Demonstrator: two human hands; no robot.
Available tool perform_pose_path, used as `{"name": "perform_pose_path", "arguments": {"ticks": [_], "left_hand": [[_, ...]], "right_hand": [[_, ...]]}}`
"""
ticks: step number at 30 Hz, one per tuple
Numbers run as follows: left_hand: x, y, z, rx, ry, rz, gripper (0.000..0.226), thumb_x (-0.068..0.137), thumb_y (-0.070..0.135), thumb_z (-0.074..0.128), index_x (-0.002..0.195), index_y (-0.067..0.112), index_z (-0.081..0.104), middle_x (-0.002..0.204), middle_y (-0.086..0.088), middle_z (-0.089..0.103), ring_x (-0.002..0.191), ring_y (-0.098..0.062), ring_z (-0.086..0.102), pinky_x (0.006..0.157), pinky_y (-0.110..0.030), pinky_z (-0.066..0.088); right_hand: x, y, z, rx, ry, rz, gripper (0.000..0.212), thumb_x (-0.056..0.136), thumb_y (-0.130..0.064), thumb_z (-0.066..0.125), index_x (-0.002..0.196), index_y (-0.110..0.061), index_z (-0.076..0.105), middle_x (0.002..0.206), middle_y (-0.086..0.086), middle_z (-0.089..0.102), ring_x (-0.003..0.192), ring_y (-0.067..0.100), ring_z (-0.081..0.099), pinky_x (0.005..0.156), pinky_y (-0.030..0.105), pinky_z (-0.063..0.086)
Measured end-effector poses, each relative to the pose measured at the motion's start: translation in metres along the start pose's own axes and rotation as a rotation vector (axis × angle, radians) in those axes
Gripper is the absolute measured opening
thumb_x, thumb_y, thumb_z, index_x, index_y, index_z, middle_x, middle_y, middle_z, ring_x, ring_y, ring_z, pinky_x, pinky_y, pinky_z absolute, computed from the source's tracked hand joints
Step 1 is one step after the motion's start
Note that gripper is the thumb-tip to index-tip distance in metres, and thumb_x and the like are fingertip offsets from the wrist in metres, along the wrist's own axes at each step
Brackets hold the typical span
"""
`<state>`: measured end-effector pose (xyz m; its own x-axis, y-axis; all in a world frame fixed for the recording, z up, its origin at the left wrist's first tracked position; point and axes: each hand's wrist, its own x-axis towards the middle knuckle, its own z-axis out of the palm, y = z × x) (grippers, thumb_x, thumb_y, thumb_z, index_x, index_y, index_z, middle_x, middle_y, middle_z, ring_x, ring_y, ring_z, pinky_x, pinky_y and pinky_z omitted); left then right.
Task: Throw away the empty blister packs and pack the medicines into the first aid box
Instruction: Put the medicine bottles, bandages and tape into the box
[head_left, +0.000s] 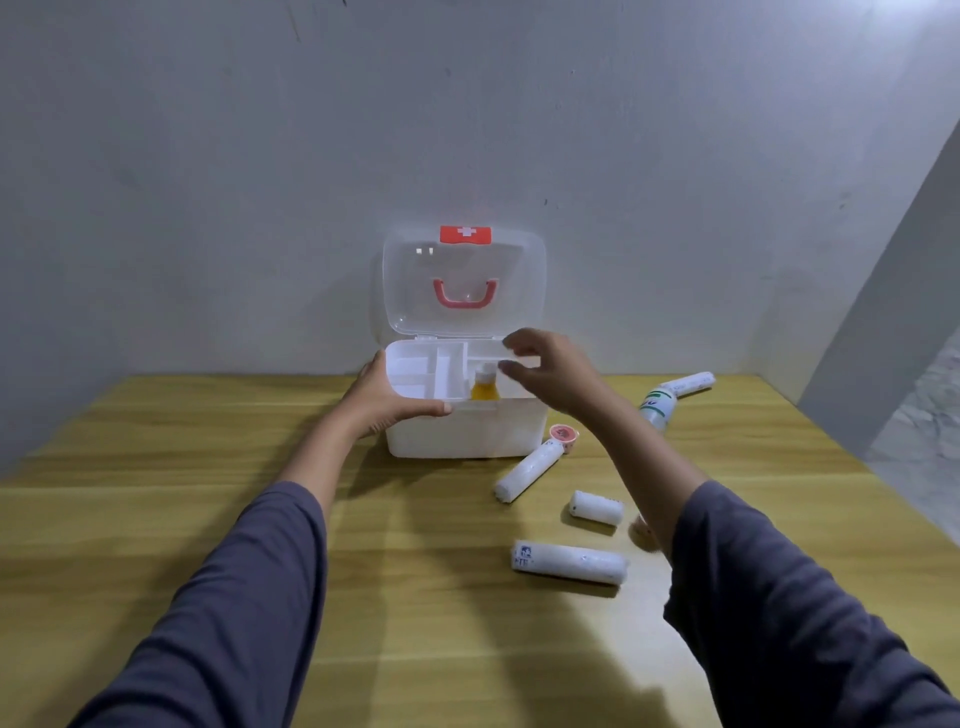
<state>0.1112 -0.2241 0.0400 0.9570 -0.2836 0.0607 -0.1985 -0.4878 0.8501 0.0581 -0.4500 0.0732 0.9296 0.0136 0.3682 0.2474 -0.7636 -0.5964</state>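
Observation:
The white first aid box (467, 434) stands at the back of the wooden table with its clear lid (464, 280) raised against the wall. A white divided tray (426, 371) sits in its top. A small bottle of yellow liquid (484, 385) stands in the right part of the box. My left hand (395, 397) grips the box's front left rim, thumb along the edge. My right hand (550, 371) hovers over the box's right side, just above the bottle, fingers apart and holding nothing. No blister packs are visible.
Right of the box lie three white wrapped rolls (529, 470) (596, 506) (570, 562), a small pink-lidded cup (563, 437), a white bottle with green print (657, 408) and another roll (688, 384) behind it. A wall corner juts in at the right.

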Motion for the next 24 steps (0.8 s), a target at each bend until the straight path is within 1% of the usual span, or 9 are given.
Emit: {"name": "perform_pose_path", "arguments": {"ticks": [3,6,9,11,15,17,20,22,24], "left_hand": [[0.001,-0.002,0.0,0.002,0.005,-0.015,0.126,0.034,0.057,0.087,0.146,0.023,0.042,0.146,-0.002,0.052,0.138,-0.023,0.048,0.115,-0.048,0.042],[0.001,-0.003,0.001,0.003,0.004,-0.019,0.127,0.034,0.058,0.087,0.147,0.023,0.04,0.148,-0.003,0.051,0.139,-0.023,0.047,0.115,-0.048,0.041],[0.001,-0.004,0.001,0.001,0.021,-0.022,0.13,0.032,0.059,0.085,0.148,0.022,0.039,0.148,-0.003,0.05,0.138,-0.023,0.047,0.114,-0.048,0.042],[0.001,-0.005,0.002,-0.002,0.026,-0.024,0.131,0.032,0.06,0.085,0.148,0.022,0.039,0.149,-0.003,0.049,0.138,-0.024,0.047,0.114,-0.049,0.042],[0.001,-0.005,0.003,-0.008,0.037,-0.016,0.13,0.031,0.06,0.084,0.147,0.022,0.04,0.148,-0.003,0.05,0.137,-0.023,0.047,0.114,-0.048,0.042],[0.001,-0.005,0.003,-0.006,0.043,-0.014,0.13,0.03,0.06,0.084,0.147,0.021,0.04,0.147,-0.003,0.05,0.137,-0.023,0.047,0.114,-0.048,0.042],[0.002,-0.006,0.003,-0.01,0.042,-0.015,0.13,0.03,0.06,0.084,0.147,0.021,0.04,0.147,-0.003,0.05,0.137,-0.023,0.048,0.114,-0.048,0.043],[0.002,-0.006,0.003,-0.009,0.042,-0.016,0.13,0.03,0.06,0.084,0.147,0.022,0.04,0.147,-0.002,0.05,0.137,-0.023,0.048,0.114,-0.047,0.042],[0.002,-0.005,0.003,-0.012,0.044,-0.009,0.129,0.031,0.059,0.084,0.146,0.022,0.041,0.146,-0.002,0.051,0.137,-0.022,0.049,0.114,-0.047,0.042]], "right_hand": [[-0.015,0.024,-0.014,-0.044,0.221,0.072,0.038,0.086,-0.019,0.06,0.121,-0.006,0.054,0.124,0.012,0.059,0.114,0.023,0.055,0.095,0.034,0.044],[-0.038,0.06,-0.017,-0.137,0.339,0.256,0.043,0.087,-0.022,0.058,0.125,-0.005,0.049,0.131,0.012,0.052,0.121,0.027,0.047,0.097,0.035,0.038],[-0.058,0.09,-0.01,-0.243,0.358,0.423,0.055,0.084,-0.032,0.06,0.128,-0.003,0.043,0.135,0.015,0.045,0.125,0.031,0.04,0.1,0.042,0.037],[-0.065,0.101,-0.004,-0.304,0.368,0.5,0.064,0.081,-0.038,0.063,0.128,-0.001,0.039,0.139,0.017,0.04,0.128,0.032,0.035,0.102,0.043,0.035],[-0.065,0.112,0.003,-0.267,0.324,0.654,0.08,0.077,-0.039,0.068,0.135,-0.001,0.027,0.141,0.019,0.032,0.129,0.034,0.031,0.103,0.043,0.036],[-0.062,0.116,0.0,-0.204,0.319,0.702,0.072,0.079,-0.029,0.068,0.133,-0.002,0.029,0.135,0.021,0.037,0.123,0.036,0.038,0.097,0.044,0.041],[-0.064,0.121,-0.006,-0.169,0.386,0.704,0.042,0.083,-0.012,0.057,0.121,0.002,0.043,0.121,0.025,0.051,0.107,0.04,0.051,0.079,0.039,0.043],[-0.067,0.124,-0.009,-0.158,0.416,0.691,0.03,0.085,-0.007,0.053,0.113,0.002,0.049,0.115,0.026,0.056,0.102,0.04,0.055,0.073,0.035,0.039],[-0.071,0.125,-0.012,-0.114,0.425,0.687,0.027,0.087,-0.008,0.053,0.112,0.001,0.051,0.113,0.025,0.058,0.099,0.039,0.056,0.072,0.034,0.039]]}}
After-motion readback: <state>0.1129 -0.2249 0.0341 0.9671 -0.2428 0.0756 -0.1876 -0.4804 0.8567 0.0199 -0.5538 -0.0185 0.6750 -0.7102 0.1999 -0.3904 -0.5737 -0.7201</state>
